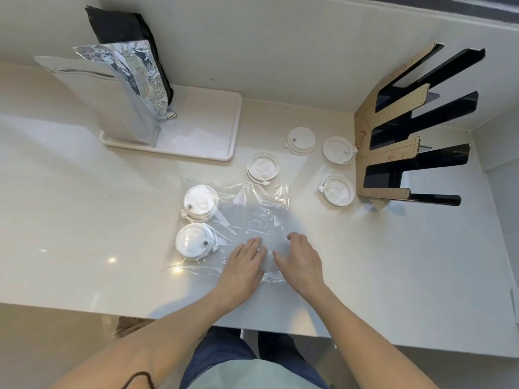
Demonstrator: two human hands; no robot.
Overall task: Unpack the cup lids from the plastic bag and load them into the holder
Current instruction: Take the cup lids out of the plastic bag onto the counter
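Both hands lie flat on the near end of the bag [252, 217], fingers straight and holding nothing: the left grip [243, 262] and the right grip [302, 258] sit side by side, palms down, likely pinning the film to the worktop [84, 220] so it cannot slide. Just left of the left grip, two lids [200, 203] [195, 242] are at the bag's left edge, seemingly under the film. Ahead of the right grip, four more lids lie loose on the worktop: one [262, 167] at the bag's far edge, and three [301, 140] [337, 150] [337, 190] nearer the holder [393, 153]. The holder stands well to the right and ahead of the right grip; its dark slots look unfilled. Far ahead of the left grip, foil pouches [123, 91] stand on a tray [213, 136].
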